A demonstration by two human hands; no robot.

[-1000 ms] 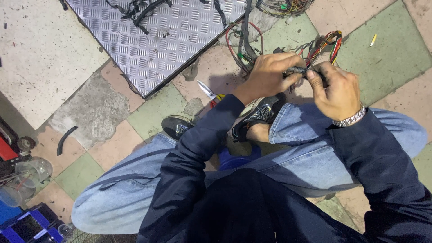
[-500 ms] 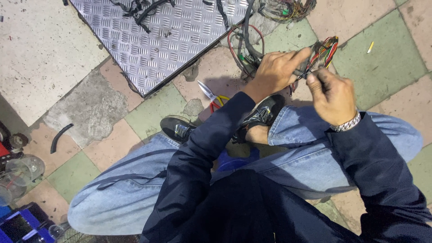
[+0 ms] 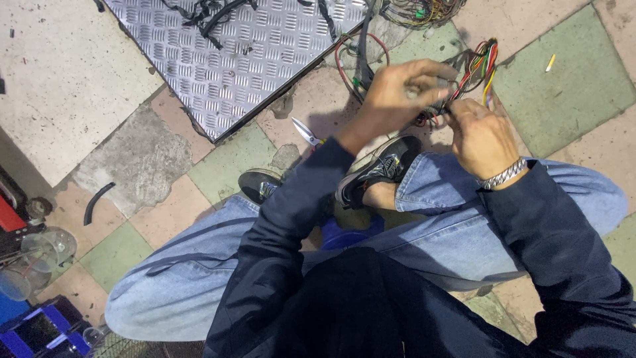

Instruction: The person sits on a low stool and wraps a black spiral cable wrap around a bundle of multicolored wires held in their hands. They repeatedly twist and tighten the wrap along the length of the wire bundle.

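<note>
My left hand (image 3: 404, 89) and right hand (image 3: 480, 136) both grip the wire bundle (image 3: 474, 69), held up above my crossed shoe (image 3: 377, 174) so the strands part. Cutters (image 3: 308, 131) lie on the tiles by the tread plate's (image 3: 265, 53) corner.
</note>
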